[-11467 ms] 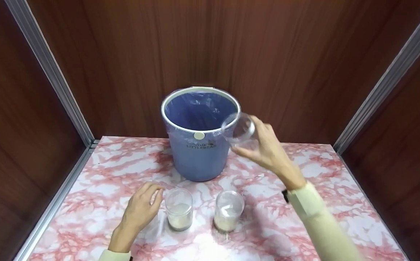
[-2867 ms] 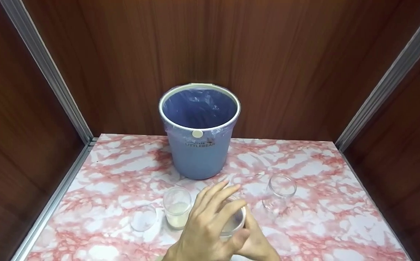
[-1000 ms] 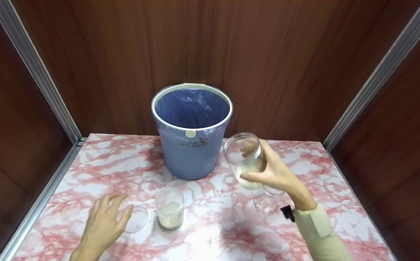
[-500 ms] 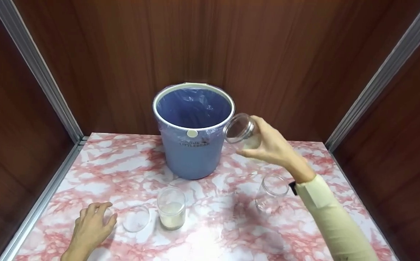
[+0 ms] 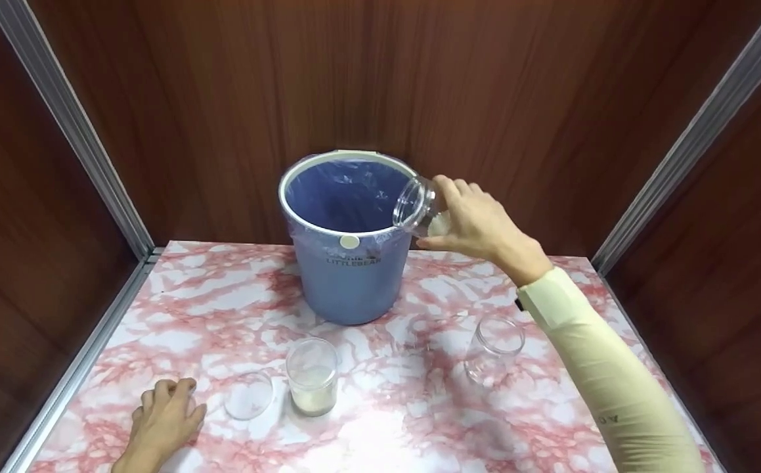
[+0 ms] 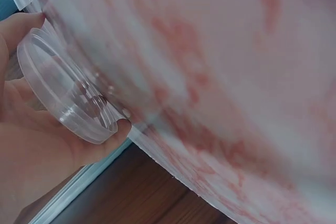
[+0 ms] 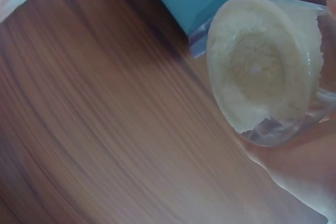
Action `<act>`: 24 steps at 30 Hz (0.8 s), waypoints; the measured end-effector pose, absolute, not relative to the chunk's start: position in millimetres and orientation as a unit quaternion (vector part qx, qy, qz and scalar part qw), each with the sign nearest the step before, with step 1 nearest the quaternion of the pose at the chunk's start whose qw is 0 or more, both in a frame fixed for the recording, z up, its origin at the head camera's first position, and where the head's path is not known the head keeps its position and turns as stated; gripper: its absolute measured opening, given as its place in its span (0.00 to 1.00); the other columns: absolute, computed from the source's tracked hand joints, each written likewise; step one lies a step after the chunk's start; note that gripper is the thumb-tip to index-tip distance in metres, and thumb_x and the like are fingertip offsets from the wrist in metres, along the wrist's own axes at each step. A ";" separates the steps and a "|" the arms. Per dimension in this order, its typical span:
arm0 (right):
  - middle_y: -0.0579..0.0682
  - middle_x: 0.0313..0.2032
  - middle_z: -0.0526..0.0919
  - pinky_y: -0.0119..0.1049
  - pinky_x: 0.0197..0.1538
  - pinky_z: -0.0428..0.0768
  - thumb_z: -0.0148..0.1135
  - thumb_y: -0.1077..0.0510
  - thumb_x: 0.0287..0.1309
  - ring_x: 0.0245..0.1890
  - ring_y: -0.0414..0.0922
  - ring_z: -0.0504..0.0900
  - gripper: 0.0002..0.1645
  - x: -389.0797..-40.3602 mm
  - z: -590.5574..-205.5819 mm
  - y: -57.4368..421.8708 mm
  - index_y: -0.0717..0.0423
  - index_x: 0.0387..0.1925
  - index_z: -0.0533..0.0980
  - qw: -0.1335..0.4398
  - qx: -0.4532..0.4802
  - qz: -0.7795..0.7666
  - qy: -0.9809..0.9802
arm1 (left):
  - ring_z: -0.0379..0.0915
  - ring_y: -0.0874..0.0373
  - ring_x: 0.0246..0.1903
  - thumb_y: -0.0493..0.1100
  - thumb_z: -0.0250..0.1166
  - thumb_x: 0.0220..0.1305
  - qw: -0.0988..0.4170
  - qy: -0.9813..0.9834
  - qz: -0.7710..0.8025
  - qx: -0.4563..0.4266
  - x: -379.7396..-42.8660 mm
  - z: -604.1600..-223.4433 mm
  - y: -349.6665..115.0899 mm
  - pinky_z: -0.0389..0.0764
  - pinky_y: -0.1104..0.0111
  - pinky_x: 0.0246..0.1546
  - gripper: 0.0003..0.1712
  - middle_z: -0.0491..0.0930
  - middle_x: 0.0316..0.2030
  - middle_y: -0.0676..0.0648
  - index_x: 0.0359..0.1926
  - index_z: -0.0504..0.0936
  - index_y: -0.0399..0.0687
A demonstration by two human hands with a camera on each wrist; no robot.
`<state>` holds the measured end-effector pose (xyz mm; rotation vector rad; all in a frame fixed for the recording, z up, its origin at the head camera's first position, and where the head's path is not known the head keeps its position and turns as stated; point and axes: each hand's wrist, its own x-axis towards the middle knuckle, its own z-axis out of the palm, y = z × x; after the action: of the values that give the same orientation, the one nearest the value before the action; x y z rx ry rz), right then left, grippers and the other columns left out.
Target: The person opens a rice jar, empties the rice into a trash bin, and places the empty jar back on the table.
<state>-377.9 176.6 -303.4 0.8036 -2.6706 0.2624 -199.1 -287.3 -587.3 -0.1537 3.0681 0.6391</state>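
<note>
My right hand (image 5: 478, 223) grips a clear jar (image 5: 412, 202), tipped on its side with its mouth over the right rim of the blue bin (image 5: 354, 282). A pale, off-white substance (image 7: 254, 66) clings to the jar's base in the right wrist view. At the lower left, my left hand (image 5: 163, 420) is down at the tabletop with bent fingers. In the left wrist view it holds a clear round lid (image 6: 65, 87) on edge between thumb and fingers. Beside that hand, a second clear lid (image 5: 249, 395) lies on the table.
A clear jar (image 5: 313, 374) with pale contents in its lower part stands in front of the bin. Another clear jar (image 5: 495, 348), without visible contents, stands to the right, below my right forearm. Wood-grain panels (image 5: 485, 98) enclose the marbled table (image 5: 222, 309).
My right hand has raised the jar up and left to the bin's rim, tilting it further over. My left hand has drawn left and down, away from the lid on the table.
</note>
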 end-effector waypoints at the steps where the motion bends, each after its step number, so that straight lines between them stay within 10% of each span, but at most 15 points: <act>1: 0.54 0.47 0.73 0.52 0.47 0.74 0.71 0.32 0.32 0.45 0.53 0.72 0.56 -379.5 -301.1 174.9 0.50 0.61 0.59 0.174 0.283 0.077 -0.940 | 0.56 0.30 0.50 0.55 0.59 0.60 0.004 0.978 0.205 -0.050 -199.6 -586.9 -287.8 0.61 0.36 0.42 0.30 0.60 0.52 0.30 0.57 0.67 0.42; 24: 0.58 0.46 0.72 0.54 0.45 0.71 0.73 0.34 0.29 0.44 0.58 0.70 0.58 -397.7 -286.5 139.1 0.54 0.61 0.57 0.178 0.285 -0.077 -0.939 | 0.58 0.30 0.49 0.62 0.58 0.58 0.014 0.980 0.197 -0.026 -199.7 -584.3 -287.4 0.63 0.37 0.40 0.36 0.61 0.52 0.29 0.58 0.67 0.41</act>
<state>-397.7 139.1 -286.5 0.8057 -2.6549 -0.2168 -199.7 -287.4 -584.3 -0.0819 3.0517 0.6145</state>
